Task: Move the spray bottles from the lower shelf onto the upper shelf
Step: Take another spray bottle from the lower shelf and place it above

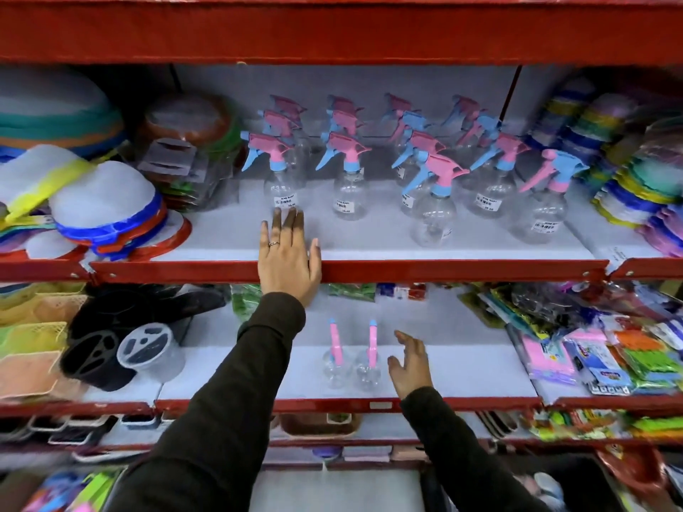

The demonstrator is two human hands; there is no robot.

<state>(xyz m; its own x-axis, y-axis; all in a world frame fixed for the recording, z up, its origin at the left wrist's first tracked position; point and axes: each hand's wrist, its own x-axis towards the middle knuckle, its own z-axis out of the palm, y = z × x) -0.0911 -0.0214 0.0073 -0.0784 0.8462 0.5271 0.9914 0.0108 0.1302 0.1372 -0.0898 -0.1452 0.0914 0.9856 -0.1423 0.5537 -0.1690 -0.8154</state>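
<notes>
Two clear spray bottles with pink-and-blue triggers stand side by side on the lower shelf: the left bottle and the right bottle. My right hand hovers open just right of them, touching neither. Several matching spray bottles stand in rows on the upper shelf, the nearest being one just beyond my left hand. My left hand lies flat and open over the upper shelf's red front lip, fingers pointing at that bottle, holding nothing.
Stacked mesh food covers crowd the upper shelf's left, stacked coloured plates its right. On the lower shelf, black lidded containers and plastic baskets sit left, packaged goods right. A red shelf hangs overhead.
</notes>
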